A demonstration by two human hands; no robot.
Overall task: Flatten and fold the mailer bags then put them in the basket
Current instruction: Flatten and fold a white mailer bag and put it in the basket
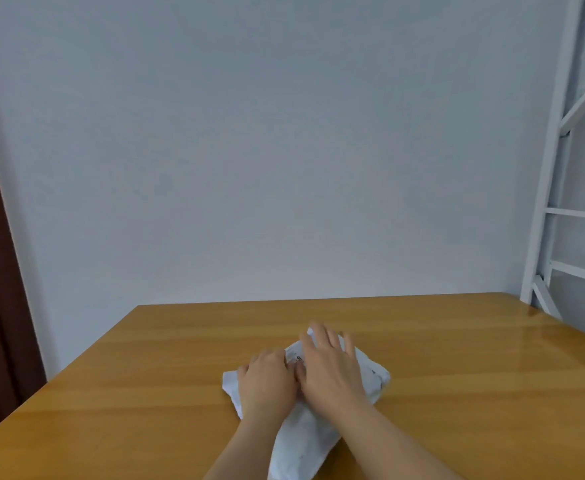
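Nearest the camera: white mailer bag (304, 441) lies on the wooden surface (128, 393), near end cut off by the bottom edge, so full length unknown. Long axis looks to run from the person diagonally away, then widens into corners left and right under the hands. Still crumpled, not flat.

Left hand (266, 384) sits on the bag's left part, palm down. Fingers seem bent over the plastic at the far side; can't tell if they're gripping it or just pressing. Right hand (332, 365) is flat on the bag, fingers spread and straight, pressing, reaching further away than the left. Slight motion blur on its fingertips. The hands touch or nearly touch at the thumbs.

Key relation: the bag is directly under both hands and extends back towards the person between the forearms. The right hand covers the far part, so I judge it is better placed to smooth outward; the left anchors.

Some dark print on the bag between the hands, unreadable. The right corner (381, 379) sticks out past the right hand.

Further back: bare surface, plain pale wall, white metal frame (557, 168) far right, dark door edge far left. No basket in view, no other bags visible.
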